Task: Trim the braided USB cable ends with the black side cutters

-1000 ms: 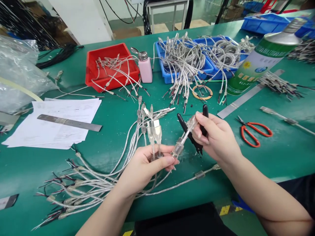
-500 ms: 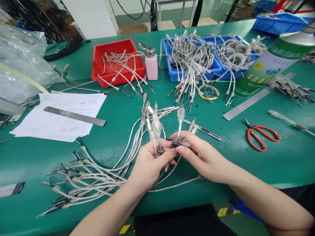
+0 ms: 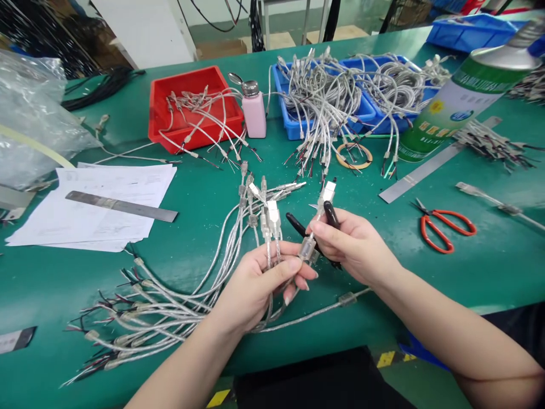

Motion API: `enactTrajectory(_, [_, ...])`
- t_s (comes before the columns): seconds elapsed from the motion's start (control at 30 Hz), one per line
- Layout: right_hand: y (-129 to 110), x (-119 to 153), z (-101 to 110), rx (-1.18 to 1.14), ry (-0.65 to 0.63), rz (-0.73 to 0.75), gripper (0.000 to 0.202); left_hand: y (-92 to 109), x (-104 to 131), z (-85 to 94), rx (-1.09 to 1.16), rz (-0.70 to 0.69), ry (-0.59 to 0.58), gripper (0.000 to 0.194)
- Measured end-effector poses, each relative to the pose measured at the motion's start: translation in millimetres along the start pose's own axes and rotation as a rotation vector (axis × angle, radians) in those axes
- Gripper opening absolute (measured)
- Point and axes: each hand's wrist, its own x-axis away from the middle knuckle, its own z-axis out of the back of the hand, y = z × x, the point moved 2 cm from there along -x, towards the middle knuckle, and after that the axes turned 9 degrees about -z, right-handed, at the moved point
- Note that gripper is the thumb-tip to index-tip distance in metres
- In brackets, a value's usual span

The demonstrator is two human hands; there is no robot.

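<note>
My left hand (image 3: 266,278) is closed round several clear-jacketed USB cables (image 3: 272,218), plugs pointing up. Its thumb and fingertips pinch one cable just below a clear moulded block (image 3: 306,249). My right hand (image 3: 355,241) is closed beside that cable's upright metal USB plug (image 3: 327,194), thumb against the cable. A black-handled tool (image 3: 297,225) is also in the right hand; its kind and working end are hidden. Silvery cables (image 3: 170,307) trail left from under the left hand, ending in stripped wires. More plugs (image 3: 242,187) lie just beyond the left hand.
A red bin (image 3: 153,113) and blue bins (image 3: 292,128) of cables stand behind. Between them is a pink bottle (image 3: 254,116). Orange-handled snips (image 3: 447,224), a steel ruler (image 3: 395,190) and a green-white can (image 3: 451,108) are right; papers (image 3: 106,221) lie left.
My right hand has moved slightly right and up, and the black-handled tool shows more. The held USB plug now leans right, and its clear block is visible between my hands.
</note>
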Motion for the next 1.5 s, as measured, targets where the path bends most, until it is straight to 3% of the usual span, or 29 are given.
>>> enactTrajectory(0.17, [-3, 5, 1, 0.180, 0.013, 0.054, 0.024, -3, -1, -0.4, -0.026, -0.021, 0.086, 0.014])
enactTrajectory(0.37, [-9, 25, -8, 0.612, -0.223, -0.041, 0.029, -6, 1, 5.9, -0.285, -0.160, 0.167, 0.017])
enactTrajectory(0.47, [-8, 27, -9, 0.802, -0.149, 0.059, 0.023, -5, 4, 5.4, -0.395, -0.200, 0.189, 0.015])
enactTrajectory(0.57, [-9, 24, -7, 0.872, -0.006, 0.224, 0.021, -5, 4, 1.1, -0.382, -0.152, 0.145, 0.014])
enactTrajectory(0.63, [-11, 21, -5, 0.855, 0.021, 0.273, 0.028, -6, 3, -0.7, -0.340, -0.124, 0.145, 0.016])
enactTrajectory(0.8, [-8, 21, -7, 0.831, -0.139, 0.132, 0.026, -5, 3, 1.5, -0.365, -0.209, 0.229, 0.015])
enactTrajectory(0.87, [-8, 20, -6, 0.878, -0.061, 0.194, 0.018, -6, 4, 1.5, -0.399, -0.183, 0.177, 0.013])
enactTrajectory(0.93, [-10, 18, -5, 0.859, 0.020, 0.271, 0.025, -6, 4, 0.6, -0.355, -0.120, 0.112, 0.013])
enactTrajectory(1.0, [-11, 14, -4, 0.709, 0.005, 0.261, 0.032, -5, 3, -0.5, -0.248, -0.071, 0.093, 0.014])
enactTrajectory(1.1, [-9, 7, -3, 0.327, -0.072, 0.088, 0.026, -2, 0, -2.1, -0.111, -0.016, 0.097, 0.017])
enactTrajectory(1.2, [-5, 3, 0, 0.087, -0.063, -0.037, 0.025, 0, -2, -3.8, -0.057, 0.012, 0.047, 0.016])
enactTrajectory(1.3, [-2, 2, 1, 0.052, -0.028, -0.026, 0.023, -1, -2, -3.4, -0.024, 0.009, 0.020, 0.013])
enactTrajectory(1.5, [0, 0, 1, 0.094, 0.005, 0.016, 0.031, -3, -3, -1.4, -0.054, -0.006, 0.101, 0.020])
